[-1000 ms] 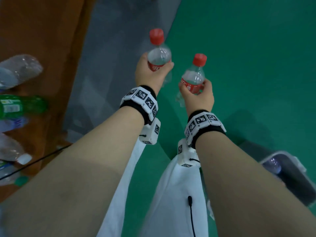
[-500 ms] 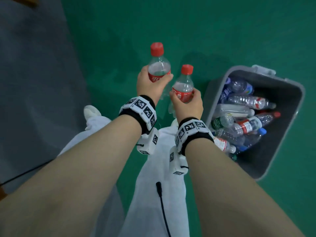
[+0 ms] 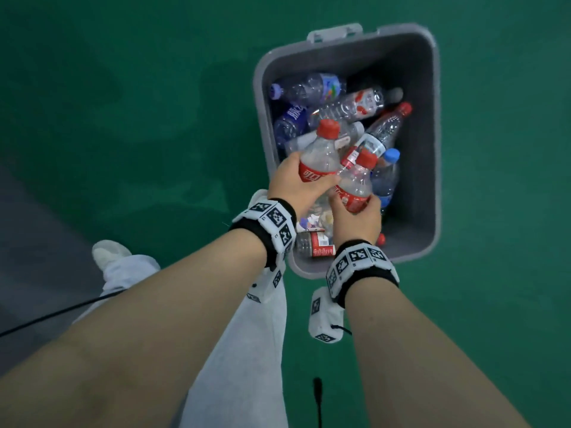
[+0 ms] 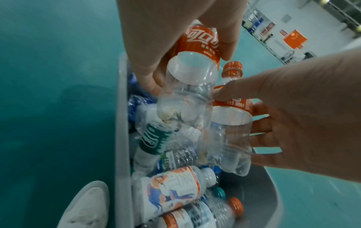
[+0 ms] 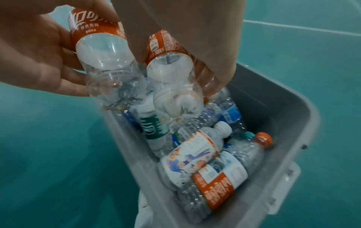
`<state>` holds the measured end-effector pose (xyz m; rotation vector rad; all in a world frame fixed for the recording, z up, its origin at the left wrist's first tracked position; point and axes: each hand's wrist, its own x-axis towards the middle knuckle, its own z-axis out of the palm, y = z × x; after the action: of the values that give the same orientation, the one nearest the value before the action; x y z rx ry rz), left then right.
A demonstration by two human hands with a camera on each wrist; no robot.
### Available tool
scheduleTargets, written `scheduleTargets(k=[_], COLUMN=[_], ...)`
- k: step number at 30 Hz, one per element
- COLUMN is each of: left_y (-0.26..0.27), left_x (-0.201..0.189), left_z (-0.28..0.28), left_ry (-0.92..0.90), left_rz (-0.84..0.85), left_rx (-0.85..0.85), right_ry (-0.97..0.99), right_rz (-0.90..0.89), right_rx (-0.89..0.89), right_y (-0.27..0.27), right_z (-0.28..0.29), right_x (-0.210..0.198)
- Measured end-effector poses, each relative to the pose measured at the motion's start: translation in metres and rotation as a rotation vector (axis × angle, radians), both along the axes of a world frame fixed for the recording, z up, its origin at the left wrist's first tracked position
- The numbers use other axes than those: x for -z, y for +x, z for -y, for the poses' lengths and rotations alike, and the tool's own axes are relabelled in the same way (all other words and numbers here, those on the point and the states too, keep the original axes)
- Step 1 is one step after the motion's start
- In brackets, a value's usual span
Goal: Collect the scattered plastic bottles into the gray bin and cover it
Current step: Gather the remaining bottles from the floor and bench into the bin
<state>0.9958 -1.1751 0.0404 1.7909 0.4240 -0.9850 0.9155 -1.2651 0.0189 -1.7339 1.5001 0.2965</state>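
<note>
Right, I've got both hands over the gray bin (image 3: 431,149), each wrapped round a red-capped cola bottle. Left hand (image 3: 293,183) grips the left bottle (image 3: 319,156) at the label, fingers curled round it. Right hand (image 3: 355,219) does the same on the right bottle (image 3: 355,183). Both sit cap-up, bases pointing down into the bin, above its near-left corner.

Risks from here, as I judge them:
- The left bottle's base hangs close to the bin's left wall (image 4: 122,138). Let go there and it may clip the rim and bounce onto the green floor (image 3: 123,118).
- The two bottles are touching or nearly so. Releasing both at once could knock one sideways.
- The pile (image 5: 195,154) is already deep on the near side, and empty bottles are light and springy, so a drop can skitter off it.
- If they land standing on the heap, they may sit proud and stop the cover seating. No lid in view, only a latch (image 3: 335,30) on the far rim.

I'd move further right and lower before letting go.
</note>
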Motion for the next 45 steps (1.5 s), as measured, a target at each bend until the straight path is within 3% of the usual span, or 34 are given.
scheduleTargets(k=[6, 13, 26, 34, 45], left_y=[-0.04, -0.062, -0.064, -0.06, -0.027], left_x=[0.033, 0.082, 0.122, 0.104, 0.04], left_z=[0.058, 0.09, 0.124, 0.113, 0.048], left_ry=[-0.013, 0.154, 0.347, 0.295, 0.164], left_rz=[-0.051, -0.024, 0.082, 0.081, 0.114], left_rx=[0.179, 0.357, 0.77, 0.722, 0.533], right_ry=[-0.115, -0.163, -0.099, -0.087, -0.039], right_rz=[-0.114, -0.211, -0.388, -0.345, -0.337], right_rx=[0.103, 0.243, 0.108, 0.034, -0.106], right_y=[-0.05, -0.079, -0.068, -0.064, -0.012], right_z=[0.057, 0.11, 0.135, 0.119, 0.044], right_x=[0.031, 0.072, 0.136, 0.116, 0.044])
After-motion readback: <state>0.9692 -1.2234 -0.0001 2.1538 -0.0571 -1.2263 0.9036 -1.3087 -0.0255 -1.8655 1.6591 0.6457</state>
